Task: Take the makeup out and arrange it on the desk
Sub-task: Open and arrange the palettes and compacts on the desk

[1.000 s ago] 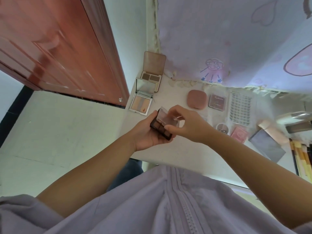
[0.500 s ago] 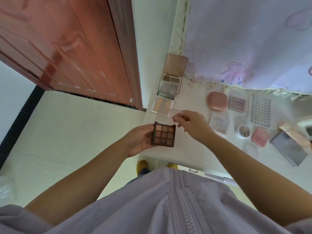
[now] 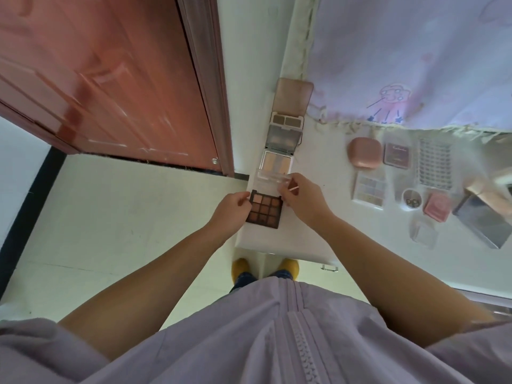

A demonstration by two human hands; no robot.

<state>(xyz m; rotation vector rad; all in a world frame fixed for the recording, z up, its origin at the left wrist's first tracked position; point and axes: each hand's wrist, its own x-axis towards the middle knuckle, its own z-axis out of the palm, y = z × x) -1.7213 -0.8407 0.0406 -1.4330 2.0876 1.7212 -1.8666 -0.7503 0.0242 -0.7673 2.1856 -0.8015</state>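
A dark brown eyeshadow palette [image 3: 264, 209] with several brown pans lies open at the left end of the white desk [image 3: 321, 189]. Its clear lid [image 3: 270, 182] is folded back flat on the far side. My left hand [image 3: 234, 210] pinches the palette's left edge. On the lid's right edge rests my right hand [image 3: 300, 199], which also holds a thin clear applicator. Two more open palettes stand in a column beyond: a beige one [image 3: 278, 163] and a pink-lidded brow palette [image 3: 291, 109].
To the right lie a pink compact [image 3: 365, 157], a square blush [image 3: 397, 159], a lash tray [image 3: 435, 164], a pale palette [image 3: 370, 189], a round jar [image 3: 412, 199], a pink box [image 3: 437, 210] and a grey mirror [image 3: 487, 225]. A red door [image 3: 110, 79] stands left; the desk's front edge is close.
The palette was shut in both hands, then opened. It has since moved forward and down onto the desk's left end, with the lid laid back flat.
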